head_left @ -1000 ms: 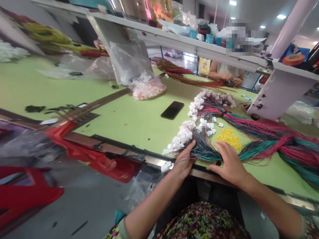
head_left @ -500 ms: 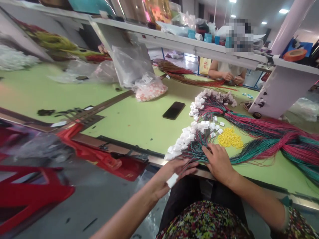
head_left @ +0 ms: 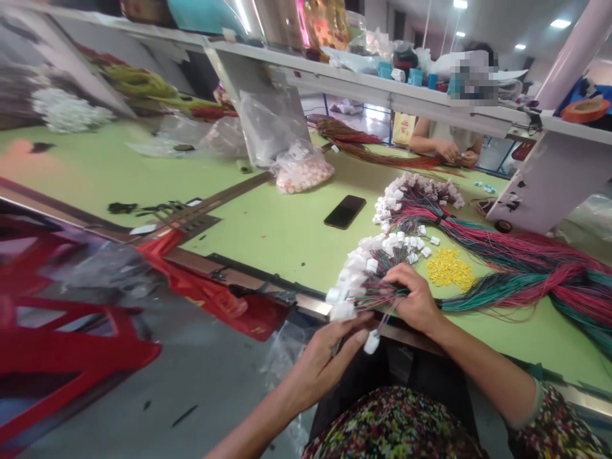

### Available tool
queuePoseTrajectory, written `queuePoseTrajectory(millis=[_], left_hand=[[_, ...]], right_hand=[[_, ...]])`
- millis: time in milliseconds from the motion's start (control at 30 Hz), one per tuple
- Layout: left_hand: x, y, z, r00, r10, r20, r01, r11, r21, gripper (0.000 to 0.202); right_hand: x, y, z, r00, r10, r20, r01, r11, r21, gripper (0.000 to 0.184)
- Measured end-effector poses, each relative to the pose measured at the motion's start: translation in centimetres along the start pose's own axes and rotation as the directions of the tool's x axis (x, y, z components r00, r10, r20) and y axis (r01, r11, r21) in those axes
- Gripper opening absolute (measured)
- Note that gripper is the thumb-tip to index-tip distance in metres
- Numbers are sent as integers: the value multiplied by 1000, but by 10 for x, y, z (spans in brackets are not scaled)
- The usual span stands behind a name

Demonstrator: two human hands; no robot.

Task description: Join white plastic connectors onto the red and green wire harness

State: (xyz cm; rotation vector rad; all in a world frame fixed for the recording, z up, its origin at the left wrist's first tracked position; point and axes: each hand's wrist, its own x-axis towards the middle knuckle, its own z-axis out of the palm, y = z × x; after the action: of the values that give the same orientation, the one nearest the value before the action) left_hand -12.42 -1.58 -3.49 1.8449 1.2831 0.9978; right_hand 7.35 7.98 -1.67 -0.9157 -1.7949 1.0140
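At the table's front edge, my right hand point(head_left: 414, 298) is curled round a bundle of thin green, red and black wires point(head_left: 380, 296). White plastic connectors point(head_left: 351, 271) cap the wire ends in a dense cluster left of that hand. My left hand point(head_left: 329, 350) lies beneath the near end of the cluster, its fingers stretched out and partly hidden by it. One single connector point(head_left: 371, 342) hangs on its own wires beside the left thumb; whether the thumb touches it I cannot tell. A second wire bundle point(head_left: 442, 220) with similar connectors lies behind, bound with a black tie.
Small yellow parts point(head_left: 450, 269) lie heaped right of the bundle. A black phone point(head_left: 345, 211) and a bag of orange-and-white pieces point(head_left: 303, 169) sit farther back. A shelf point(head_left: 363, 86) spans the table. Opposite, a co-worker's hands point(head_left: 456, 153) are busy. A red stool point(head_left: 81, 350) stands at left.
My right hand has closed round the wires and lifted them a little. The single connector, earlier over my left palm, now hangs by the left thumb. The view has shifted slightly left.
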Motion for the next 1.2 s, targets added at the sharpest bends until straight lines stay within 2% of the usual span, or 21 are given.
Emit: queuePoseTrajectory(millis=[33,67,100,167,267,333,400,467,500,533,600,667,700,733,800,867,933,1000,1067,1133,1200], left_hand=[[-2,-2,-1,996,88,-7,-88,996,18,32],[-2,-5,-1,985,172,-32,-171,984,41,31],[0,-7,0,967,246,-73,-241,968,70,32],[7,-11,4,916,363,-174,-337,928,159,36],[24,-10,13,825,495,-273,-407,855,320,38],[36,-4,21,803,513,-303,-391,838,380,38],[47,7,29,855,442,-271,-352,879,323,41],[56,19,35,925,318,-209,-289,944,158,43],[59,26,37,961,235,-143,-227,971,69,40],[62,31,38,980,156,-123,-156,988,10,39],[65,40,38,977,62,-202,-70,997,-32,38],[67,43,36,945,50,-323,-62,998,-26,42],[69,44,35,934,61,-351,-73,997,-22,47],[70,43,34,936,72,-344,-86,996,-24,53],[72,43,33,969,90,-230,-105,993,-54,66],[73,44,33,992,116,-56,-121,988,-96,72],[74,46,35,991,123,47,-117,986,-121,67],[73,47,38,993,114,39,-109,988,-112,58],[72,44,43,991,133,-9,-133,985,-109,53],[69,40,47,982,190,-13,-190,972,-141,58],[68,36,51,972,234,-1,-230,954,-192,69]], right_hand=[[0,3,-4,995,87,-43,-74,967,243,14],[-1,6,-8,985,167,-52,-130,898,421,18],[-1,7,-11,975,220,-38,-170,842,512,22],[-3,9,-18,964,264,0,-217,794,568,27],[-5,5,-26,952,302,51,-263,721,641,32],[-7,1,-27,949,307,75,-276,688,672,35],[-9,-3,-26,949,302,96,-283,670,686,38],[-13,-5,-23,956,275,102,-269,683,679,40],[-14,-5,-21,962,255,98,-254,699,669,39],[-16,-5,-20,967,236,95,-239,715,657,37],[-21,-3,-20,973,216,86,-220,736,640,34],[-25,-1,-22,972,220,88,-225,742,632,34],[-26,-1,-24,971,222,87,-226,744,629,34],[-28,-2,-25,971,222,87,-226,747,625,33],[-30,-5,-25,972,217,88,-225,758,613,31],[-30,-11,-22,974,216,65,-213,788,577,30],[-30,-16,-19,976,219,8,-195,851,488,28],[-30,-21,-18,975,207,-76,-171,928,331,26],[-31,-23,-20,976,162,-142,-150,984,93,23],[-33,-23,-24,979,112,-170,-141,976,-165,20],[-34,-23,-28,981,90,-175,-148,923,-355,20]])
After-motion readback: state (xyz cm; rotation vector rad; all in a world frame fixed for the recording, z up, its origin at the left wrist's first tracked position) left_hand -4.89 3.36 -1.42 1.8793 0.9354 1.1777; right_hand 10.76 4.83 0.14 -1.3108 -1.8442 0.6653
